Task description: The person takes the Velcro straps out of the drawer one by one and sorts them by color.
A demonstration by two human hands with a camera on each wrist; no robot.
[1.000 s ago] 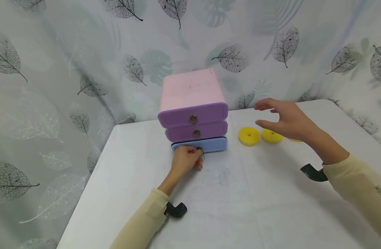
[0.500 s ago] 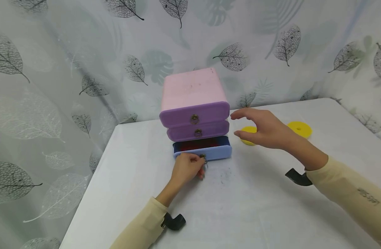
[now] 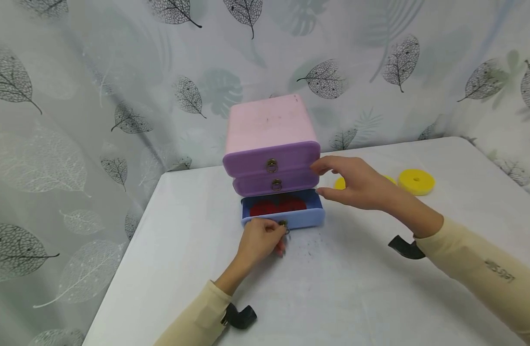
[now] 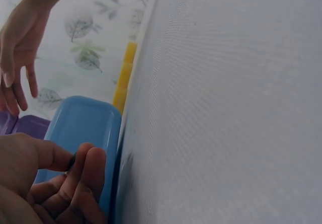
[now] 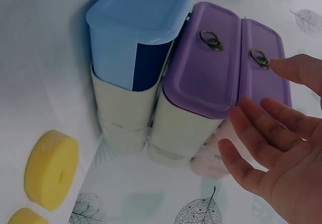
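Note:
A small drawer chest with a pink top stands on the table, two purple drawers above a blue drawer. My left hand pinches the ring pull on the blue drawer's front, largely hidden by the fingers in the left wrist view. The blue drawer is pulled partway out, and a red item lies inside it. At the chest's right side is my right hand, fingers loosely spread and holding nothing. Its fingertips overlap the edge of a purple drawer in the right wrist view.
Several thick yellow discs with centre holes lie right of the chest, one yellow disc beyond my right wrist and others partly behind the hand. A leaf-printed curtain hangs behind the white table. Dark curved pieces sit at both sleeves.
My left hand has drawn the blue drawer outward from nearly closed, uncovering the red item. My right hand has moved left, from above the yellow discs to the chest's side.

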